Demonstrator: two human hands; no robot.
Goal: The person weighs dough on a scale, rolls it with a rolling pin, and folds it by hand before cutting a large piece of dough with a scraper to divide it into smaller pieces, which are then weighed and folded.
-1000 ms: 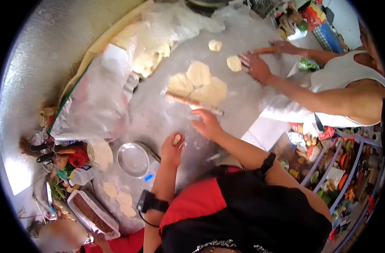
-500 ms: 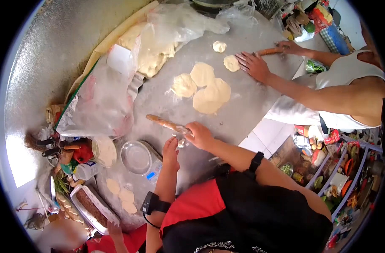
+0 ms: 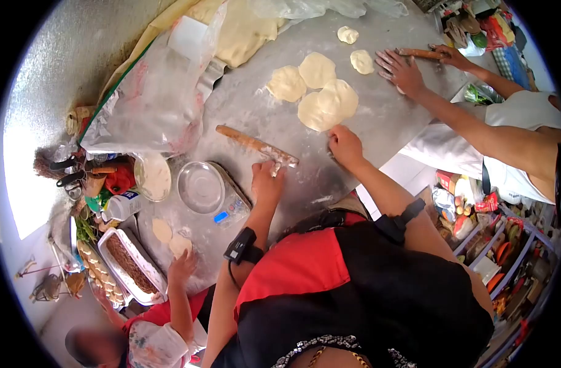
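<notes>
My right hand [image 3: 345,146] is closed, its fingertips at the lower edge of a flat dough round [image 3: 316,113] in a group of several overlapping rounds; the grip itself is partly hidden. My left hand [image 3: 268,182] has curled fingers around a small piece of dough [image 3: 275,168], mostly covered by the fingers. Just beyond that hand a wooden rolling pin [image 3: 250,143], floured at its near end, lies on the metal table, held by neither hand. Left of my left forearm stands a kitchen scale [image 3: 232,207] with a round metal pan [image 3: 201,187].
At the right a co-worker's hand [image 3: 402,72] lies beside a small dough round [image 3: 361,62]; their other hand holds a rolling pin [image 3: 420,53]. Lower left, another person's hand [image 3: 182,265] touches dough pieces near a tray of brown filling [image 3: 130,264]. Plastic sheeting [image 3: 145,101] lies upper left.
My right hand has let go of the rolling pin and moved right to the dough rounds. The view has shifted. The person at lower left has reached from the tray to the dough pieces.
</notes>
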